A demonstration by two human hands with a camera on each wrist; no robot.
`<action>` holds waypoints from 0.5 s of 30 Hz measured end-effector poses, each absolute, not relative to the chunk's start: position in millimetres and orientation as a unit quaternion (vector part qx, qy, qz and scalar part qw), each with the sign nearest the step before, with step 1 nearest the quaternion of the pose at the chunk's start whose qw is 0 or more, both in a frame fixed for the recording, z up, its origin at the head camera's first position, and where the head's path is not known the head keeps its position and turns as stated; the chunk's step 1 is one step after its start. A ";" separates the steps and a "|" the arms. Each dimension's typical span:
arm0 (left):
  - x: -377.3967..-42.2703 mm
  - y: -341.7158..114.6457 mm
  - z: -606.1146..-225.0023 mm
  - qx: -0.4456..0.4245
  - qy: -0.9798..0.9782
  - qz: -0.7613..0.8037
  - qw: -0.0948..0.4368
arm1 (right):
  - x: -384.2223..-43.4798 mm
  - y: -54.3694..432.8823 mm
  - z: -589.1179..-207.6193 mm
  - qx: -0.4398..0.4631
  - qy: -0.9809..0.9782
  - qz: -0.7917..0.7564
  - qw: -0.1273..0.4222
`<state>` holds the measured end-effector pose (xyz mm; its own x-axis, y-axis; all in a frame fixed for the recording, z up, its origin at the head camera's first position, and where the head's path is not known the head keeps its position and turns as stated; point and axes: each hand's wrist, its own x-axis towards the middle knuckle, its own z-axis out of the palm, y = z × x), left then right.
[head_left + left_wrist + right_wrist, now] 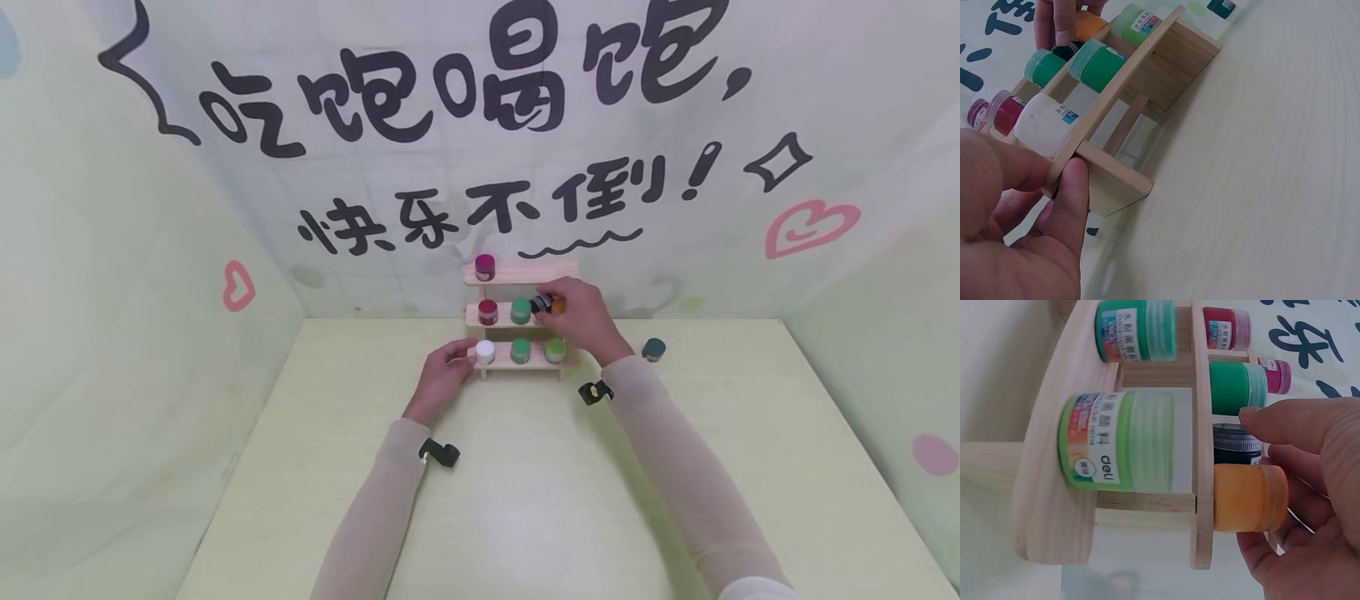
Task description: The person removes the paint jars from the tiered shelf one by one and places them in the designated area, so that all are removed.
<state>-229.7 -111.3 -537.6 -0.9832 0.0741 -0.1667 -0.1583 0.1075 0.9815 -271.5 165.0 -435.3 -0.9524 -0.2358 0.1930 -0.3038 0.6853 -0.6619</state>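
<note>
A three-tiered wooden rack (511,368) stands by the back wall with small paint jars on it. My left hand (442,379) pinches the left end of its lowest shelf, thumb and fingers round the wood. At the middle shelf, my right hand (588,317) holds a dark-lidded paint jar (1235,445) between a green jar (1235,384) and an orange jar (1249,499). Its fingers reach behind the orange jar and are partly hidden. A dark red jar (487,312) sits at that shelf's left.
White (485,352), green (521,351) and light green (555,350) jars line the lowest shelf. A magenta jar (484,267) stands on the top shelf. On the table, right of the rack, is a dark teal jar (654,349). A printed cloth hangs behind.
</note>
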 end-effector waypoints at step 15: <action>-229.3 -111.6 -538.2 -0.028 0.743 0.664 0.084 | -273.5 165.8 -435.8 0.170 -0.907 0.379 0.068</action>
